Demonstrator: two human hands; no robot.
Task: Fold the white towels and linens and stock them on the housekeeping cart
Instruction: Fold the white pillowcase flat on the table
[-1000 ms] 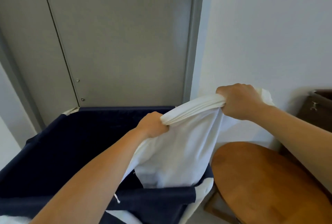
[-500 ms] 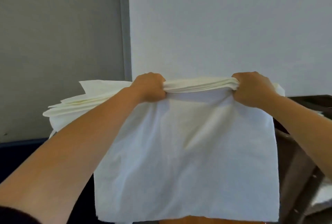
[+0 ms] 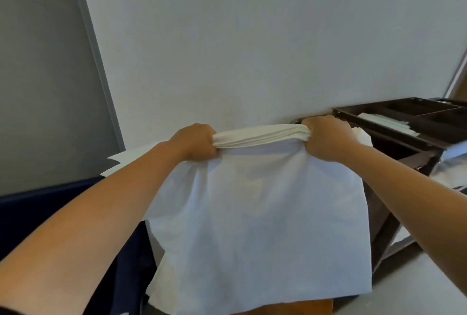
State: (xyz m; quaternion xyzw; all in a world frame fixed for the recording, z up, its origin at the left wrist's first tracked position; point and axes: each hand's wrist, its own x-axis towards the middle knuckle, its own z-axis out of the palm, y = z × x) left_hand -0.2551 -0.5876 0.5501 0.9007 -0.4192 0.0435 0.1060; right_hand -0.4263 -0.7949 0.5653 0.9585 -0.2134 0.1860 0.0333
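Up in front of the pale wall [image 3: 252, 37], a white linen [image 3: 265, 226] hangs between both hands. The left hand [image 3: 197, 141] and right hand [image 3: 328, 138] are each closed in a fist round its bunched top edge, set apart with the gathered folds stretched taut between them. That edge runs level from left to right, and the rest of the cloth drops straight down as a broad sheet. Some layered corners poke out past the left hand. A navy hamper [image 3: 50, 201] sits low on the left. The dark housekeeping cart [image 3: 394, 135] stands just behind the right hand, with folded whites [image 3: 386, 122] on top.
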